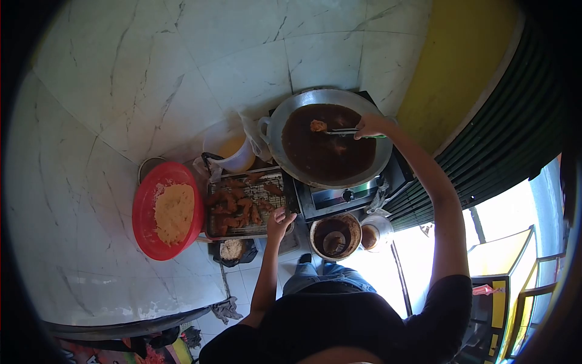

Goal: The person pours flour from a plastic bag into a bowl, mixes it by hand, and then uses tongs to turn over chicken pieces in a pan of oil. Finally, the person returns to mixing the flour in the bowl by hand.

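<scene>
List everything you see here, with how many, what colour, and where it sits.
wok: one, silver, filled with dark oil, on the stove, top centre
stove: one, black and silver, under the wok
tongs: one pair, metal, over the oil
food piece: one, orange-brown, gripped by the tongs
tray: one, metal with wire rack, left of the stove
fried pieces: many, brown, on the tray
bowl: one, red, holding yellow crumbs, left of the tray
jug: one, white, beside the wok
pot: one, brown-stained, near side of the stove
floor: white marbled tiles
left hand: on the tray's right edge
right hand: fingers closed on the tongs
</scene>
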A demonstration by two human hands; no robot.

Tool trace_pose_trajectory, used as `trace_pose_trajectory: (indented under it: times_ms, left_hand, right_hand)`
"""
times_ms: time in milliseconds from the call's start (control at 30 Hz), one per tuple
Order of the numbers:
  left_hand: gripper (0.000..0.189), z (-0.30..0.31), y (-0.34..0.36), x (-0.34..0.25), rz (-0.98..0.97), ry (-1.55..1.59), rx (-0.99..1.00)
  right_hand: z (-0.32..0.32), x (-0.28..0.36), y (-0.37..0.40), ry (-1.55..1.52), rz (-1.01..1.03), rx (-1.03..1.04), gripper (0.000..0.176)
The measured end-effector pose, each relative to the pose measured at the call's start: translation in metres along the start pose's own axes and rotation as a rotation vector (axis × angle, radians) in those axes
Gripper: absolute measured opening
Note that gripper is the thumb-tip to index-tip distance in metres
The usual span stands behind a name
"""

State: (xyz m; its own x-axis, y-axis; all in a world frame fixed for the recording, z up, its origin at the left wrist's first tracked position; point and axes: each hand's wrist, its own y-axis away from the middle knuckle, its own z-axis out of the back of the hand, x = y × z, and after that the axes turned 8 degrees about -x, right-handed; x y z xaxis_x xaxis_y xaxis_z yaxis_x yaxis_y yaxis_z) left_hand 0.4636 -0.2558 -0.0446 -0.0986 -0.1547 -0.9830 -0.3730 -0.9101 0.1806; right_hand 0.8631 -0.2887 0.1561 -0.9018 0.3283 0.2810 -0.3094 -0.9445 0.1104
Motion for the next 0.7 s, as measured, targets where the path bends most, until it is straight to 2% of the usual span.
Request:
trace_pose_trajectory:
  times_ms: [67,267,467,567,700]
  left_hand:
    - [0.063,0.0,0.001,-0.001,0.011,0.003,-0.003]
    - [0.061,0.0,-0.002,0.01,-0.007,0.028,-0.011]
    - [0.06,0.0,-0.002,0.012,-0.002,0.017,-0.027]
    - [0.07,0.002,-0.005,0.016,0.028,-0.005,-0.007]
    - [0.066,0.002,-0.004,0.012,0.012,0.026,0.005]
  right_hand:
    - [-0.01,0.012,-0.015,0.238,0.047,-0.068,0.029]
    - [-0.026,0.044,-0.041,0.439,0.03,-0.178,0.026]
    - [-0.019,0.051,-0.043,0.512,0.064,-0.173,0.025]
    - [-0.008,0.047,-0.031,0.568,0.063,-0.169,0.025]
    - [0.015,0.031,-0.007,0.626,0.086,-0.161,0.027]
